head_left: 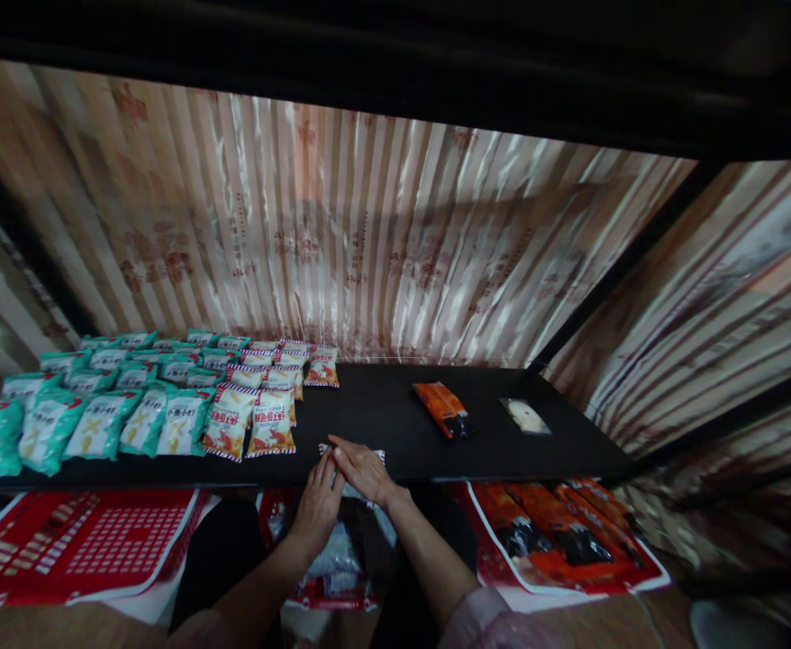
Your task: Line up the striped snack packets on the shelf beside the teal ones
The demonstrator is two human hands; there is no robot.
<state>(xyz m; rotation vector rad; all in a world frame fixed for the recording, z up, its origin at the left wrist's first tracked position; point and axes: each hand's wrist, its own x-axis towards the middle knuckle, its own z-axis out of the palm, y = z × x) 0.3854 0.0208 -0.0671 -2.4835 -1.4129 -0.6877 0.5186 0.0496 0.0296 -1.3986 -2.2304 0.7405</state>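
Observation:
A small white snack packet with a red-and-blue striped edge [377, 455] lies at the front edge of a black shelf [382, 416]. My right hand [363, 469] rests flat on top of it, fingers stretched out and pressed on the packet. My left hand [318, 505] meets it from the left, fingers together against the packet's near edge at the shelf lip. Rows of similar white-and-orange packets [270, 424] and teal packets [98, 419] lie on the shelf to the left.
An orange-and-black packet [444, 410] and a small clear packet [525, 415] lie on the right part of the shelf. Below stand a red basket [77, 545] at left and a red tray of orange packets [558, 536] at right. A striped curtain backs the shelf.

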